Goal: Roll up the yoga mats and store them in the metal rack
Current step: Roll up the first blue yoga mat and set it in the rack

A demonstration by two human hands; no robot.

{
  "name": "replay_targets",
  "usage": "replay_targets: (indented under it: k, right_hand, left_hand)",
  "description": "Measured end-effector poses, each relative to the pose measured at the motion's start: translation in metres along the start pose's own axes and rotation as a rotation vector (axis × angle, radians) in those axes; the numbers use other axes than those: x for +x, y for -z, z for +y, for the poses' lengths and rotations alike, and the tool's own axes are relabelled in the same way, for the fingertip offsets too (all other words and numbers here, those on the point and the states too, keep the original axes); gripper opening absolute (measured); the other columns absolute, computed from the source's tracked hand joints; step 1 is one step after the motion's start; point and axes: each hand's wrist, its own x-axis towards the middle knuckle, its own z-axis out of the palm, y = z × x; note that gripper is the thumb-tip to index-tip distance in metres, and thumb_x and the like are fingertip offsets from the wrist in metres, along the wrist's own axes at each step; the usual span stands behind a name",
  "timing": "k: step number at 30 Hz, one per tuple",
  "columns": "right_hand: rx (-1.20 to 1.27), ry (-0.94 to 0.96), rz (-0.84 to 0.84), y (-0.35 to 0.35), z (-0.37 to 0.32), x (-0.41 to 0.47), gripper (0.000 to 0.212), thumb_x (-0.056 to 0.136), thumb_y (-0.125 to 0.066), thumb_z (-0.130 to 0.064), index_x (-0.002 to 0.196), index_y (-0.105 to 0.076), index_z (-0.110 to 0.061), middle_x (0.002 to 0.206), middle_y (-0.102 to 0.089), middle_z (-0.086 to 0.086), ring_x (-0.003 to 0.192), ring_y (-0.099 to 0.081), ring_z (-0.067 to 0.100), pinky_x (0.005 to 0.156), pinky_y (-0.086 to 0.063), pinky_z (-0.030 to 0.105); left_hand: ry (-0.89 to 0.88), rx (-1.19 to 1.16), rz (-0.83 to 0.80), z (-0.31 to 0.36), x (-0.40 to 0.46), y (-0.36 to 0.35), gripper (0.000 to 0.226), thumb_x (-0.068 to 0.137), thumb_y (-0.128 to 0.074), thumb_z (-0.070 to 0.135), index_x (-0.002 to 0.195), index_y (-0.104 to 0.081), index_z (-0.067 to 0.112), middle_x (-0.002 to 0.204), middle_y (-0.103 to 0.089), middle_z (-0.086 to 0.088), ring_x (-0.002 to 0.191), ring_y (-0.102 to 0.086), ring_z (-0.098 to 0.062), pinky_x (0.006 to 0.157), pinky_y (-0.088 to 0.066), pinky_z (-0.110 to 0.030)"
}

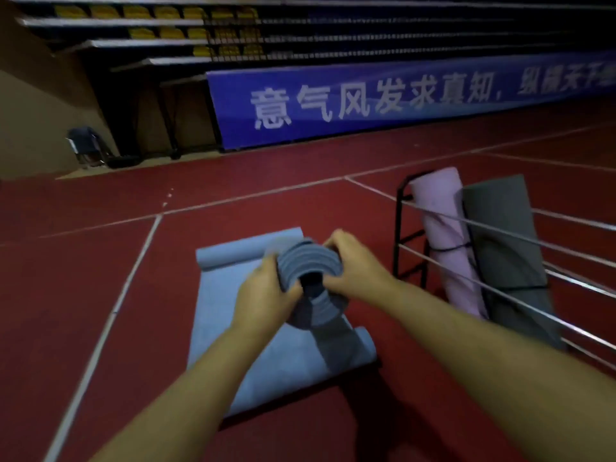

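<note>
A rolled blue-grey yoga mat [308, 261] stands on end in front of me, its spiral end facing up. My left hand [266, 288] grips its left side and my right hand [353, 265] grips its right side. Under it a second blue yoga mat [226, 315] lies flat on the red floor, both its ends curling up. To the right stands the metal rack [400, 228], with a rolled pink mat [446, 235] and a rolled grey mat [503, 238] leaning in it.
Silver rails of the rack [566, 248] run toward the lower right. White court lines [133, 271] cross the red floor. A blue banner [366, 101] and bleachers line the back; a dark folding chair [85, 145] stands far left.
</note>
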Motion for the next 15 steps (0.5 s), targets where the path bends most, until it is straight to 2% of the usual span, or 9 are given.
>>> replay_targets:
  k: [4, 7, 8, 9, 10, 11, 13, 15]
  right_hand:
    - [0.041, -0.273, -0.194, -0.089, 0.112, -0.050, 0.037, 0.071, -0.072, -0.005, 0.096, -0.045, -0.006, 0.097, -0.047, 0.012, 0.090, -0.050, 0.025, 0.067, -0.032, 0.029]
    - [0.146, -0.526, -0.477, -0.140, 0.184, -0.123, 0.049, 0.069, -0.081, -0.012, 0.100, -0.043, -0.012, 0.102, -0.044, 0.006, 0.089, -0.049, 0.018, 0.071, -0.038, 0.027]
    - [0.168, -0.645, -0.519, -0.155, 0.209, -0.158, 0.055, 0.071, -0.082, -0.018, 0.112, -0.046, -0.013, 0.111, -0.045, 0.006, 0.097, -0.053, 0.020, 0.078, -0.043, 0.031]
    - [0.146, -0.748, -0.542, -0.171, 0.238, -0.194, 0.068, 0.074, -0.080, -0.028, 0.129, -0.043, -0.013, 0.123, -0.046, 0.010, 0.114, -0.052, 0.024, 0.089, -0.044, 0.034]
    - [0.074, -0.836, -0.553, -0.187, 0.262, -0.232, 0.081, 0.078, -0.075, -0.040, 0.143, -0.032, -0.016, 0.132, -0.045, 0.017, 0.130, -0.041, 0.024, 0.101, -0.038, 0.036]
    - [0.002, -0.912, -0.558, -0.200, 0.282, -0.268, 0.088, 0.080, -0.069, -0.051, 0.148, -0.024, -0.018, 0.138, -0.042, 0.022, 0.138, -0.032, 0.024, 0.106, -0.031, 0.037]
    - [-0.101, -1.184, -0.561, -0.211, 0.294, -0.317, 0.087, 0.078, -0.065, -0.059, 0.145, -0.029, -0.015, 0.143, -0.036, 0.021, 0.134, -0.033, 0.034, 0.107, -0.032, 0.042]
    - [-0.154, -1.308, -0.537, -0.217, 0.288, -0.335, 0.082, 0.078, -0.067, -0.053, 0.140, -0.034, -0.012, 0.143, -0.031, 0.017, 0.129, -0.035, 0.039, 0.103, -0.036, 0.046]
  left_hand:
    - [-0.024, 0.142, -0.253, -0.054, -0.028, -0.124, 0.050, 0.077, -0.069, 0.024, 0.122, -0.052, 0.007, 0.117, -0.060, -0.015, 0.104, -0.058, -0.036, 0.078, -0.046, -0.041]
    - [-0.181, 0.261, -0.477, -0.091, -0.079, -0.197, 0.055, 0.053, -0.082, 0.025, 0.102, -0.060, 0.011, 0.106, -0.061, -0.012, 0.090, -0.060, -0.037, 0.051, -0.049, -0.037]
    - [-0.193, 0.257, -0.491, -0.102, -0.097, -0.214, 0.062, 0.045, -0.085, 0.024, 0.100, -0.059, 0.014, 0.106, -0.062, -0.010, 0.088, -0.060, -0.035, 0.046, -0.049, -0.033]
    - [-0.201, 0.246, -0.473, -0.112, -0.112, -0.227, 0.068, 0.040, -0.087, 0.023, 0.101, -0.057, 0.017, 0.108, -0.063, -0.009, 0.090, -0.057, -0.033, 0.044, -0.049, -0.031]
    - [-0.211, 0.236, -0.438, -0.119, -0.124, -0.238, 0.072, 0.040, -0.088, 0.022, 0.104, -0.056, 0.019, 0.111, -0.063, -0.008, 0.093, -0.053, -0.031, 0.044, -0.049, -0.031]
    - [-0.204, 0.228, -0.408, -0.124, -0.131, -0.245, 0.072, 0.042, -0.087, 0.021, 0.107, -0.055, 0.020, 0.114, -0.062, -0.007, 0.096, -0.051, -0.031, 0.046, -0.049, -0.033]
    - [-0.151, 0.219, -0.342, -0.129, -0.138, -0.252, 0.068, 0.049, -0.084, 0.017, 0.111, -0.057, 0.019, 0.121, -0.060, -0.007, 0.099, -0.052, -0.035, 0.053, -0.051, -0.037]
    - [-0.070, 0.207, -0.300, -0.130, -0.140, -0.253, 0.066, 0.054, -0.081, 0.015, 0.115, -0.057, 0.018, 0.126, -0.057, -0.006, 0.102, -0.052, -0.037, 0.058, -0.050, -0.039]
